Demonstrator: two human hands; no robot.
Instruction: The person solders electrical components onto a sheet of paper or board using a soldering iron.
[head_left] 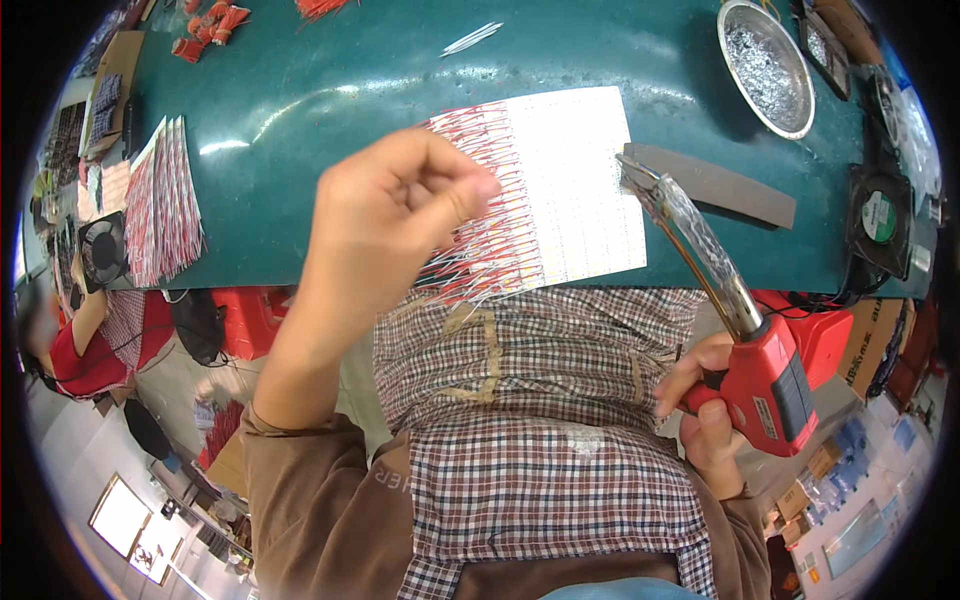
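Note:
A white panel (580, 190), marked in fine rows, lies on the green table near its front edge. Many thin red and white wires (500, 220) cover its left part and stick out past that side. Over these wires is my left hand (400, 205), thumb and fingertips pinched together; anything between them is too small to make out. My right hand (705, 410) grips the handle of a red soldering gun (770, 390). Its long metal barrel slants up and left, with the tip above the panel's right edge, beside a flat grey bar (715, 187).
A metal bowl (765, 70) with silvery scraps stands at the far right. A black fan (880, 220) sits at the right edge. Bundled red and white wires (165, 205) lie at the left, loose white wires (472, 40) at the back. Another person (85, 345) sits at left.

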